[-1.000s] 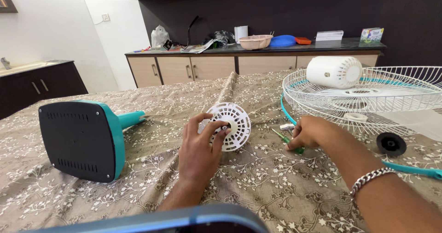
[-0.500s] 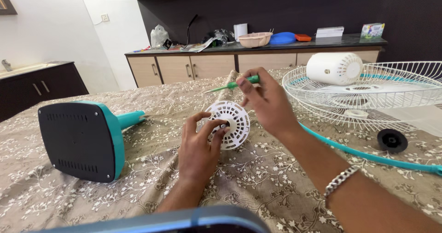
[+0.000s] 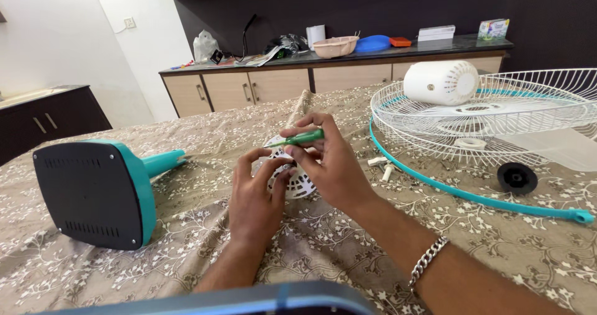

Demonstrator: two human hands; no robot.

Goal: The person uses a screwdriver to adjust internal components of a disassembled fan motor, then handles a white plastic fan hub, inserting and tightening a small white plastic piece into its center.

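Note:
My left hand point(image 3: 256, 194) grips a round white slotted fan cover point(image 3: 298, 181) that lies on the patterned cloth. My right hand point(image 3: 329, 159) holds a green-handled screwdriver point(image 3: 305, 138) above the cover, its tip pointing left toward my left fingers. The two hands touch over the cover and hide most of it. A silver chain bracelet point(image 3: 428, 260) sits on my right wrist.
A teal and black fan base point(image 3: 93, 190) lies on its side at the left. A white wire fan guard point(image 3: 497, 113) with a white motor housing point(image 3: 441, 82), a teal rim ring point(image 3: 472, 197), a black round knob point(image 3: 516, 178) and small white parts point(image 3: 380, 166) lie at the right. A cluttered counter point(image 3: 336, 50) runs behind.
My right hand picked up the green screwdriver from beside the guard, raised it, and has now brought it down over the white cover. My left hand stayed on the cover.

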